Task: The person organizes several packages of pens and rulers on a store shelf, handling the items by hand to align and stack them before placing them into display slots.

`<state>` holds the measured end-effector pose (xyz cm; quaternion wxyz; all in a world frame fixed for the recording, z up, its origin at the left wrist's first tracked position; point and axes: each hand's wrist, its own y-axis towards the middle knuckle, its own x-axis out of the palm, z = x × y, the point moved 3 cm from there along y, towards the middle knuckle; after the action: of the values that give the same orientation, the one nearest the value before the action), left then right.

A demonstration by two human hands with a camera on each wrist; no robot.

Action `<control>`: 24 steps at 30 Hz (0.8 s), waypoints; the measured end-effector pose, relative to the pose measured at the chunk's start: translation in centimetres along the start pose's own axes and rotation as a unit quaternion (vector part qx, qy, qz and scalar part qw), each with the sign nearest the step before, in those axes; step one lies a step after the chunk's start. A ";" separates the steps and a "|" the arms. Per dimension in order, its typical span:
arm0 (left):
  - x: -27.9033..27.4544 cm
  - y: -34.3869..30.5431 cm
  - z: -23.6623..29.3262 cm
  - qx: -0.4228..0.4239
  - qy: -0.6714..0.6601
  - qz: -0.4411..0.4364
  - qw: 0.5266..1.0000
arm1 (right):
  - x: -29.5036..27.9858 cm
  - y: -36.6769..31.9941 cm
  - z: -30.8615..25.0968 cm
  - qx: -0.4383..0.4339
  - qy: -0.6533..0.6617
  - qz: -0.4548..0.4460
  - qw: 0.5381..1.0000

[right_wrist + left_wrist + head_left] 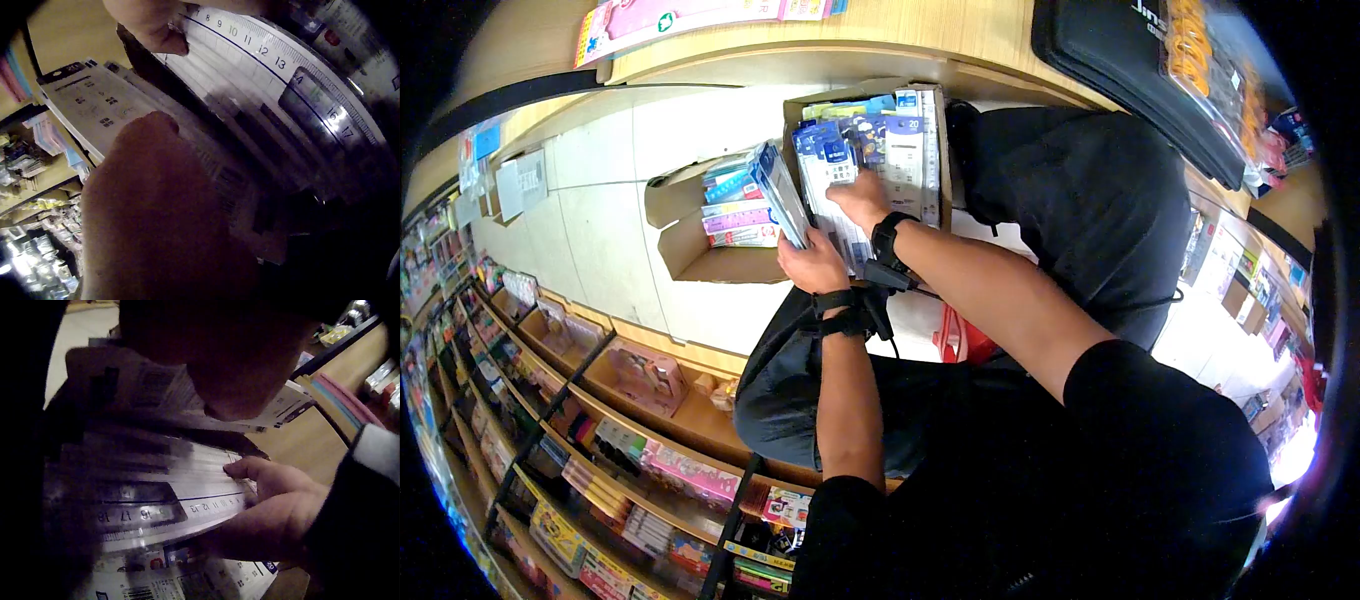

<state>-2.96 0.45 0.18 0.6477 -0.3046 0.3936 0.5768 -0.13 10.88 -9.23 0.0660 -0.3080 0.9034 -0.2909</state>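
Note:
My left hand (815,262) pinches the end of a tilted stack of packaged rulers (782,200) between the two cardboard boxes. Its thumb and fingers show at the stack's edge in the left wrist view, where the left hand (275,497) holds the clear numbered rulers (206,503). In the right-hand box (945,170), my right hand (863,203) grips white packets (828,180) with blue tops. Close up in the right wrist view, the right hand (159,206) lies over a flat white packet (94,103); its fingers are partly hidden.
The left-hand box (730,268) holds blue, purple and white packets. Legs in dark trousers (1080,200) lie beside and below the boxes. A wooden ledge (940,40) runs above them, and stocked shelves (650,430) stand at lower left. Something red (965,338) lies between the legs.

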 end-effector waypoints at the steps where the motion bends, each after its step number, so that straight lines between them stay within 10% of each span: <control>1: -0.1 0.0 0.4 -0.009 -0.001 -0.010 1.000 | 0.0 0.0 -0.1 0.020 -0.022 0.011 1.000; 24: 1.6 0.5 -4.7 -0.035 -0.057 0.006 0.998 | 3.1 -1.5 -6.5 0.099 -0.241 0.120 0.958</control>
<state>-4.12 -2.63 -3.51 0.6543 -0.2917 0.3376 0.6106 -3.77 11.28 -2.88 0.3465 -0.2503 0.8577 -0.2856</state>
